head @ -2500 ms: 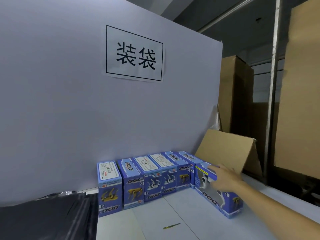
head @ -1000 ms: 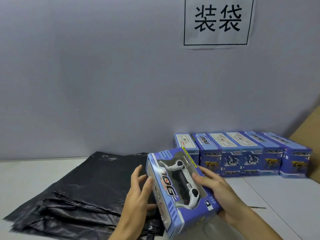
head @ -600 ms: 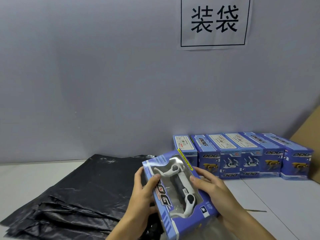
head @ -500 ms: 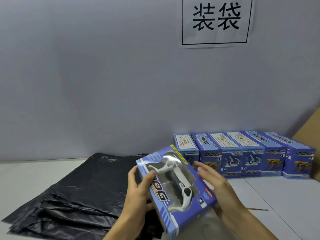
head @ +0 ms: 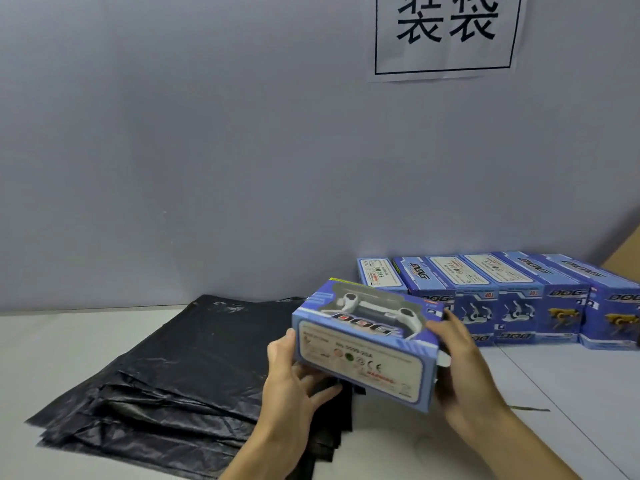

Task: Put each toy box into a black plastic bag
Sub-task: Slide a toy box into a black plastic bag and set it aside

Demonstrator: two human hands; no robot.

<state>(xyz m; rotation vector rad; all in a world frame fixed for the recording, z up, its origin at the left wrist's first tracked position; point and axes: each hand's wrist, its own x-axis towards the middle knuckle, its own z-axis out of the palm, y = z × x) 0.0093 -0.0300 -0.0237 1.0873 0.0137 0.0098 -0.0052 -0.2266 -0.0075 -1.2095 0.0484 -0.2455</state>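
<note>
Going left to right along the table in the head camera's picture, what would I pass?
Stack of black plastic bags → left hand → held toy box → right hand → row of toy boxes against the wall.

A blue cardboard toy box (head: 367,344) with a clear window showing a white toy dog is held above the white tabletop (head: 554,393), its pale label side turned toward the camera. The left hand (head: 289,379) grips its left end, thumb up the side and fingers curled beneath. The right hand (head: 457,365) holds the right end, fingers wrapped over the far edge. Under and to the left lies a flat stack of black plastic bags (head: 166,375). Far right, a row of matching blue toy boxes (head: 512,299) stands against the grey wall (head: 207,150), which carries a white paper sign (head: 446,32) with black characters. A brown cardboard sheet (head: 623,258) shows at the right edge.
</note>
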